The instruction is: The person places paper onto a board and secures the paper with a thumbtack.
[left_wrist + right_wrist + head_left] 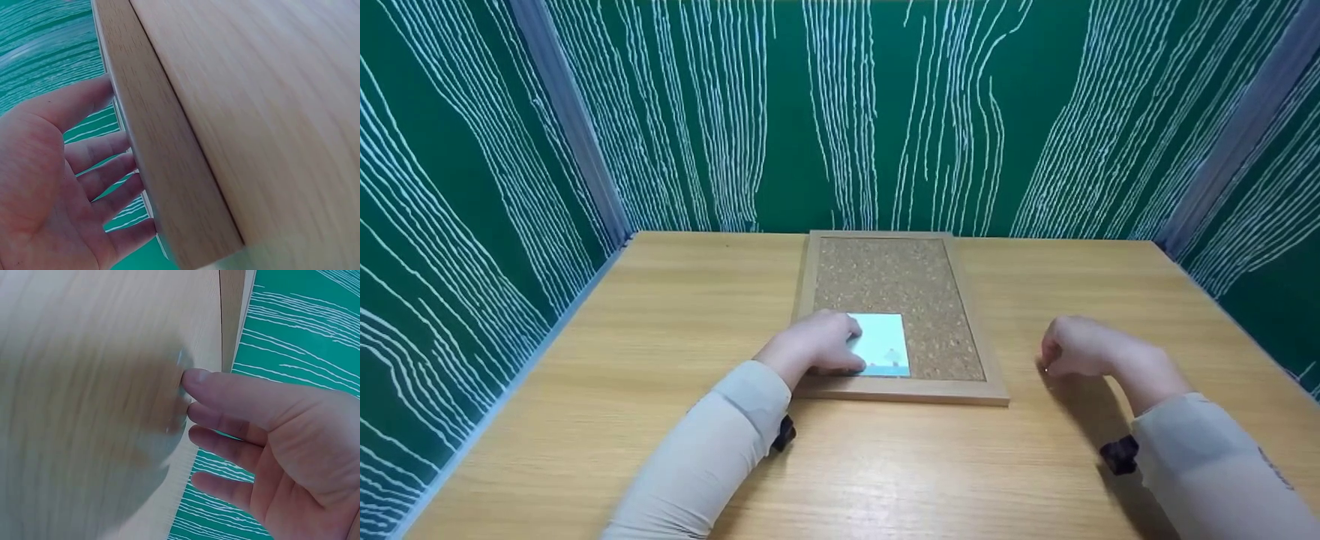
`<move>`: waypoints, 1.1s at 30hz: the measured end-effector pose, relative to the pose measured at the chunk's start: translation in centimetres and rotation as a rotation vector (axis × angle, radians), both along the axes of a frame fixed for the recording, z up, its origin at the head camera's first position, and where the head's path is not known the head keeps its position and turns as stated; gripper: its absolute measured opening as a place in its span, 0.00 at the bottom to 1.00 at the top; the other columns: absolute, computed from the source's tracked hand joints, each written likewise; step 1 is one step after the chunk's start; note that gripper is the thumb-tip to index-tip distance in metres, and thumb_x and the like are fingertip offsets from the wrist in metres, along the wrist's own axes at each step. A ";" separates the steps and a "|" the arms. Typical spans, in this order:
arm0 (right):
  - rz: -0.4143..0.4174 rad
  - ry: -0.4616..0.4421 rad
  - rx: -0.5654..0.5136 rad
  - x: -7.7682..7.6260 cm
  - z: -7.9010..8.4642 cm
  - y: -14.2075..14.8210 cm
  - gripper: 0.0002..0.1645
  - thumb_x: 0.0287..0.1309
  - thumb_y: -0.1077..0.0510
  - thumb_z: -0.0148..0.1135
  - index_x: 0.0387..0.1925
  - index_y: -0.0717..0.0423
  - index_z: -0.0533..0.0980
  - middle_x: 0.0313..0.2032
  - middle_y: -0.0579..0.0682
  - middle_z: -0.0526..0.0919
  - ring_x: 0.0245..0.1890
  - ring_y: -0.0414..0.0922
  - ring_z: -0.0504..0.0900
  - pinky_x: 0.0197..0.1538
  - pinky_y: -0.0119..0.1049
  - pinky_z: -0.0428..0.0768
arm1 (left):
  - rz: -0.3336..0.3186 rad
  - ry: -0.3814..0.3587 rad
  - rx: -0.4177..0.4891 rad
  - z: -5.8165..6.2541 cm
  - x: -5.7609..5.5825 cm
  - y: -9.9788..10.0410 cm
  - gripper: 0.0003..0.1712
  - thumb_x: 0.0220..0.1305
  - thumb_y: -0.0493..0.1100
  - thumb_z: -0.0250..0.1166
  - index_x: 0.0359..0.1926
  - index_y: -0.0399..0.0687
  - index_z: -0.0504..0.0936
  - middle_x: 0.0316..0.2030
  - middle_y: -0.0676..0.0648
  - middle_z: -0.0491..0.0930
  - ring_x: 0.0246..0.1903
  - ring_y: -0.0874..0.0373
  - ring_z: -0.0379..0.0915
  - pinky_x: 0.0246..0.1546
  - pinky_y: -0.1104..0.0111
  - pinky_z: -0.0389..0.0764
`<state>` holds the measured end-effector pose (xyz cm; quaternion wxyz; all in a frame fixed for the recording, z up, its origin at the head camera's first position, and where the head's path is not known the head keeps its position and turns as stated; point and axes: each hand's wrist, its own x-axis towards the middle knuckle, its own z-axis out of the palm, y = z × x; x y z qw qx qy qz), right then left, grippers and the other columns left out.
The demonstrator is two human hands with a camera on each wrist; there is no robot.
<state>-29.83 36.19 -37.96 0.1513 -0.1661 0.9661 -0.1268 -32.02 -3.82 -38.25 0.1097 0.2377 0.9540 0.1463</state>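
My left hand [819, 341] rests on a pale blue-white square note sheet [885, 337], its fingers and thumb spread over the sheet's left part. A blue strip and a faint small drawing mark the sheet's lower edge. It lies in the near left corner of a wood-framed cork board [892, 274]. In the left wrist view the fingers reach straight past the frame's near edge [152, 140]. Right of the board, my right hand [1084, 349] is low at the table, thumb and forefinger pinching a tiny clear piece [181, 358] mostly hidden by the fingertips.
The board lies lengthwise on a light wooden table [697, 300]. Green panels [795, 112] with white wavy lines enclose the table at the back and both sides. Dark wrist cameras [1120, 454] hang under both sleeves.
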 end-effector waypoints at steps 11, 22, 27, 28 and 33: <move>0.083 0.222 -0.105 -0.2 0.0 0.2 0.06 0.55 0.67 0.71 0.29 0.54 0.85 0.38 0.51 0.82 0.37 0.49 0.79 0.42 0.49 0.81 | -0.013 0.018 -0.010 -0.1 -0.2 0.0 0.35 0.61 0.56 0.70 0.66 0.47 0.79 0.64 0.46 0.77 0.50 0.52 0.72 0.53 0.61 0.74; 0.154 0.639 -0.237 -0.4 0.8 -0.5 0.10 0.52 0.67 0.77 0.32 0.50 0.85 0.46 0.56 0.82 0.47 0.56 0.81 0.53 0.58 0.79 | -0.010 0.013 -0.012 -0.1 -0.2 0.1 0.35 0.62 0.56 0.70 0.67 0.47 0.78 0.66 0.45 0.75 0.53 0.53 0.71 0.60 0.59 0.72; 0.205 0.860 -0.323 -0.4 1.1 -1.2 0.14 0.46 0.69 0.79 0.31 0.50 0.85 0.45 0.54 0.83 0.45 0.52 0.82 0.55 0.29 0.76 | -0.014 0.018 -0.014 -0.1 -0.2 0.1 0.35 0.62 0.57 0.70 0.67 0.47 0.78 0.65 0.45 0.75 0.53 0.52 0.71 0.60 0.59 0.72; 0.219 0.899 -0.343 -0.3 1.3 -1.3 0.15 0.46 0.70 0.79 0.32 0.50 0.85 0.45 0.54 0.83 0.45 0.52 0.82 0.56 0.23 0.72 | -0.013 0.016 -0.013 -0.1 -0.2 0.1 0.35 0.62 0.57 0.70 0.67 0.48 0.78 0.65 0.45 0.75 0.53 0.52 0.71 0.60 0.59 0.72; 0.286 1.083 -0.498 -0.1 2.4 -2.5 0.18 0.39 0.75 0.80 0.32 0.55 0.87 0.44 0.58 0.84 0.40 0.53 0.84 0.52 0.15 0.69 | -0.027 0.021 -0.010 -0.2 -0.3 0.0 0.35 0.62 0.56 0.69 0.67 0.47 0.78 0.65 0.46 0.76 0.53 0.53 0.71 0.60 0.60 0.72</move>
